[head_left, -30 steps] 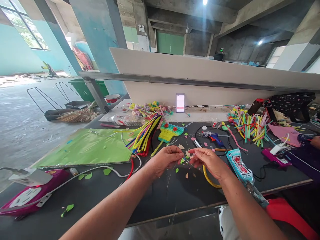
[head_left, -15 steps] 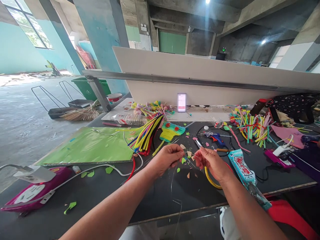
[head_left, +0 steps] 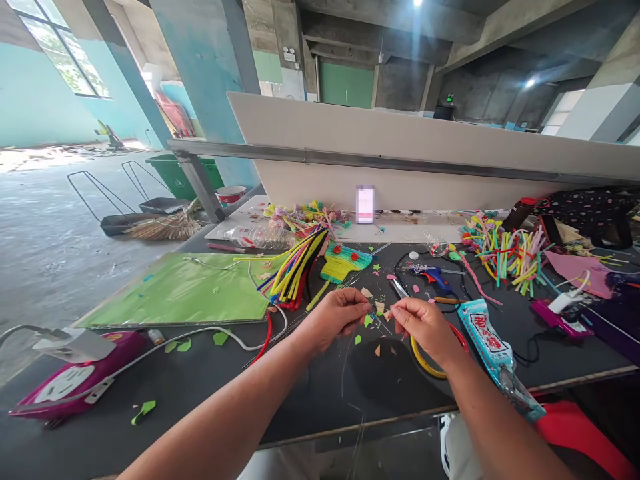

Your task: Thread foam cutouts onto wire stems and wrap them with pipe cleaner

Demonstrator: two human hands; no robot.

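My left hand [head_left: 345,313] is closed in a pinch above the middle of the dark table. A thin clear thread [head_left: 343,373] trails below it toward the table's front edge. Facing it, my right hand [head_left: 420,323] also pinches, thumb against index finger; whatever is in it is too fine to make out. A small gap separates the fingertips. Scissors [head_left: 425,365] with yellow and red handles lie partly hidden under my right hand. Beyond the hands rests a yellow and turquoise fuzzy piece [head_left: 345,264] with red flowers.
Pipe-cleaner bundles [head_left: 295,267] and a green sheet [head_left: 180,290] lie left. At right are a blue glue gun [head_left: 437,280], a turquoise packet [head_left: 485,333] and a pipe-cleaner pile [head_left: 515,257]. A phone [head_left: 365,205] stands at the back. Power strips [head_left: 75,380] and cables flank the table.
The fingers of my right hand have drawn together into a tighter pinch. My left hand stays almost where it was, and the view has shifted slightly.
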